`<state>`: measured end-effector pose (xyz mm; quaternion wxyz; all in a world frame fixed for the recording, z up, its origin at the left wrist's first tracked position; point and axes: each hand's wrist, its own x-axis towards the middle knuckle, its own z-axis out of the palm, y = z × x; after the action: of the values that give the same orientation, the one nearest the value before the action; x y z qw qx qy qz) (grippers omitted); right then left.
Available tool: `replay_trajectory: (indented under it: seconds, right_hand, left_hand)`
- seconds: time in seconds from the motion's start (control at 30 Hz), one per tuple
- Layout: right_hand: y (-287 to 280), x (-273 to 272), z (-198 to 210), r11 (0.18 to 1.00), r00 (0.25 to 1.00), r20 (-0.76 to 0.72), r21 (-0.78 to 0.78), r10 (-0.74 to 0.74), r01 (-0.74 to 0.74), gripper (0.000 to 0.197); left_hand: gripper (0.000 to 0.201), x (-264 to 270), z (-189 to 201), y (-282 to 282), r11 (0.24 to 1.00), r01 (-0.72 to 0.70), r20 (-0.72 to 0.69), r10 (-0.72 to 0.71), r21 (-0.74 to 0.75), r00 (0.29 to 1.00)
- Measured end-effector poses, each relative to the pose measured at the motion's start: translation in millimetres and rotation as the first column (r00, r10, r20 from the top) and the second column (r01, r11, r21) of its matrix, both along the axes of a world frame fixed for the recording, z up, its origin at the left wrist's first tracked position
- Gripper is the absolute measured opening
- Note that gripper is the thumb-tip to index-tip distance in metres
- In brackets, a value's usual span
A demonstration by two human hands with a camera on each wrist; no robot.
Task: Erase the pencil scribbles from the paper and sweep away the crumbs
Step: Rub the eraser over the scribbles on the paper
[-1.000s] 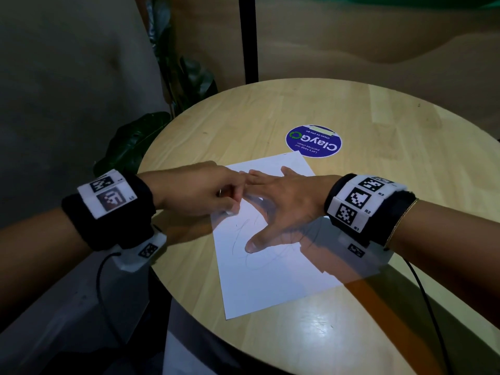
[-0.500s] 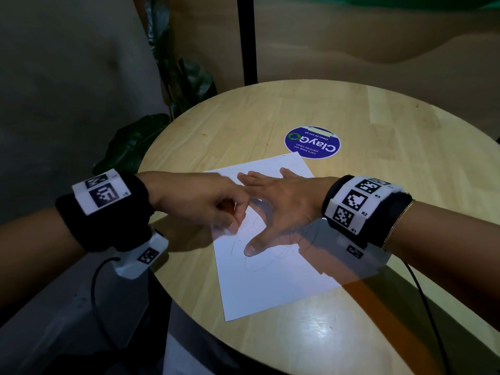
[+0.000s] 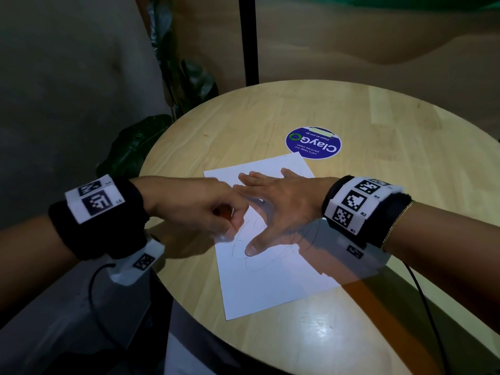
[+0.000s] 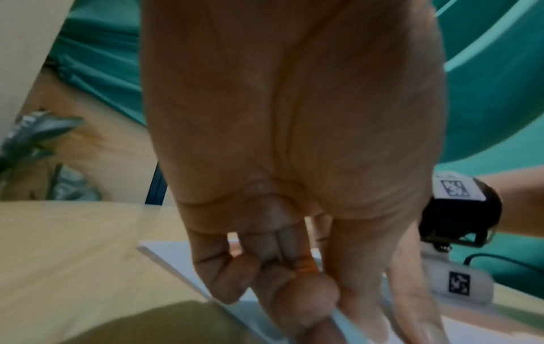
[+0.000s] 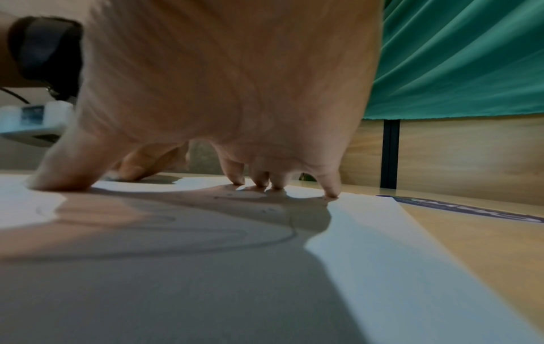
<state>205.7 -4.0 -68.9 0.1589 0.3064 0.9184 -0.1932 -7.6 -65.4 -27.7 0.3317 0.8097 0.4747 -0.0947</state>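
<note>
The round wooden table (image 3: 378,117) carries the white paper (image 3: 270,288), which lies near its front edge, just short of a blue round sticker (image 3: 313,143). The paper is pinned flat by the right hand (image 3: 284,207), fingers spread straight and the thumb pressed down beside the pencil scribbles (image 3: 254,263). Against the paper's left edge the left hand (image 3: 194,204) is curled in a tight grip around a small orange eraser (image 3: 224,212) (mostly hidden by the fingers). The erasing step is judged to be in hand, with faint loops still to be removed. Next, short firm strokes toward the remaining lines are called for, then the crumbs are to be swept off.
</note>
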Motion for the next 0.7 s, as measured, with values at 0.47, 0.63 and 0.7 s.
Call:
replay_trajectory:
  seconds: [0.47,0.63,0.7]
  right_hand:
    - [1.5,2.1,-2.7,0.999,0.998,-0.057,-0.03,-0.029,0.028,0.115]
    - [-2.4,3.9,-2.6,0.996,0.992,-0.103,0.045,-0.078,0.083,0.102]
    - [-2.5,4.1,-0.5,0.995,0.989,-0.11,0.007,-0.094,0.096,0.095]
  left_hand:
    - [0.005,-5.6,-3.2,7.5,0.96,-0.083,-0.051,0.1,0.266,0.994]
    - [0.01,8.6,-2.4,6.8,0.999,-0.016,-0.049,0.018,0.05,0.999]
    - [0.007,10.1,-2.9,12.8,0.988,-0.01,-0.048,0.017,0.156,0.999]
